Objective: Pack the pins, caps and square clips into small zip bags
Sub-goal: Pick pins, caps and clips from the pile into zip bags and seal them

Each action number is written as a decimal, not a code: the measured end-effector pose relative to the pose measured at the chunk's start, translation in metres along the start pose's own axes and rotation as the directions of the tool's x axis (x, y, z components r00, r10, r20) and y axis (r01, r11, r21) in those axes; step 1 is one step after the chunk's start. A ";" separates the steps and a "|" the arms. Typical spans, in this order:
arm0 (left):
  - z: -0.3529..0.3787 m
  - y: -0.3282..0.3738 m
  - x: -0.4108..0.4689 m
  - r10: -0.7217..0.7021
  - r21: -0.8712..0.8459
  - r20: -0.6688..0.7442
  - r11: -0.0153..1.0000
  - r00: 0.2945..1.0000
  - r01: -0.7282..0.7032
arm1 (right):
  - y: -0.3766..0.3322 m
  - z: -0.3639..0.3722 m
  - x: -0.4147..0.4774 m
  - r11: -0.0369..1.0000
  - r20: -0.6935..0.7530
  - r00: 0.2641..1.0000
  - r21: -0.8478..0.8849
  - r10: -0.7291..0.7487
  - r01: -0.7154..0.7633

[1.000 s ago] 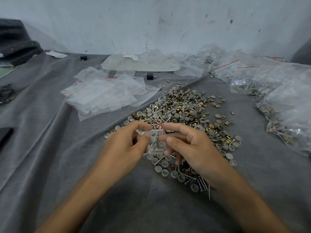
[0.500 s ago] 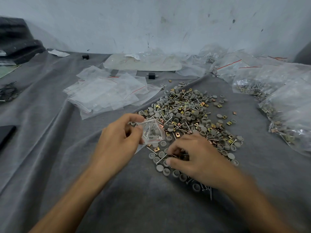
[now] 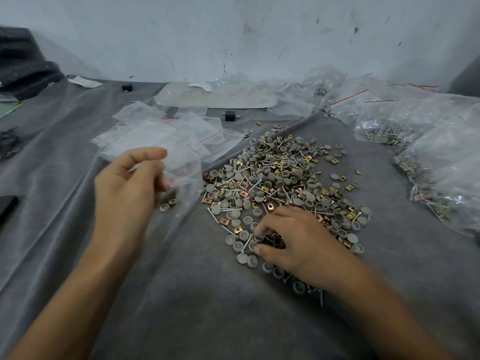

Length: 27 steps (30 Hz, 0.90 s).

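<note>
Grey cloth (image 3: 207,307) below: my left hand (image 3: 127,185) pinches a bag (image 3: 183,185); my right hand (image 3: 293,237) pinches parts in the pile (image 3: 272,178).

the left grip (image 3: 127,188) is raised over the grey cloth (image 3: 202,307) that covers the bench, fingers curled round a small clear zip bag (image 3: 185,178), blurred, with one grey cap (image 3: 164,207) and one brass square clip (image 3: 172,201) at its bottom. the right grip (image 3: 293,237) rests on the near edge of a mixed pile (image 3: 280,183) of caps, pins and clips, thumb and forefinger tips close together among the pieces; whether they pinch one cannot be told. a loose stack of empty zip bags (image 3: 166,136) lies beyond the left grip. filled bags (image 3: 436,152) lie heaped at the right, against a scuffed pale wall (image 3: 233,35).
</note>
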<state>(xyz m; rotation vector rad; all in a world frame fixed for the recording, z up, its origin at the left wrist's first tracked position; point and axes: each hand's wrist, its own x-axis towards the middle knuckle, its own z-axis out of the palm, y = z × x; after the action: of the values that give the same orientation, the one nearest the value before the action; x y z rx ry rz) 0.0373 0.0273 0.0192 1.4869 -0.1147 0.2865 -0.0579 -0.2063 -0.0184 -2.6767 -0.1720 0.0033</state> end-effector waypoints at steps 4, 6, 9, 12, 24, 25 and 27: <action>-0.014 0.005 0.011 0.037 -0.026 -0.105 0.999 0.994 -0.040 | 0.003 -0.001 -0.001 0.999 -0.012 1.000 0.032 -0.012 0.013; -0.019 0.008 0.016 0.066 -0.022 -0.155 0.997 0.986 -0.071 | 0.004 0.001 -0.001 0.998 -0.051 0.998 0.061 -0.022 0.025; -0.022 0.012 0.020 0.127 -0.002 -0.208 0.991 0.970 -0.130 | 0.001 0.005 0.004 0.997 -0.148 0.988 0.058 -0.041 0.050; -0.020 0.016 0.020 0.274 0.112 -0.129 0.959 0.953 -0.261 | -0.008 0.011 0.014 0.997 -0.156 0.986 0.031 -0.062 0.067; 0.009 0.003 -0.009 0.234 0.266 0.179 0.924 0.956 -0.276 | -0.016 0.018 0.027 0.975 -0.006 0.995 -0.201 -0.098 0.095; 0.010 0.002 -0.010 0.232 0.263 0.183 0.925 0.955 -0.275 | -0.015 0.018 0.026 0.978 -0.017 0.996 -0.193 -0.088 0.083; 0.012 -0.002 -0.013 0.214 0.268 0.199 0.927 0.957 -0.263 | -0.012 0.015 0.023 0.988 -0.058 0.997 -0.150 -0.058 0.049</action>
<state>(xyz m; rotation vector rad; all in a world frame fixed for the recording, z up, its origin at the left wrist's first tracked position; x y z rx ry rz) 0.0263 0.0138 0.0152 1.7937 -0.4054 0.3885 -0.0367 -0.1861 -0.0262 -2.8150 -0.2333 -0.1138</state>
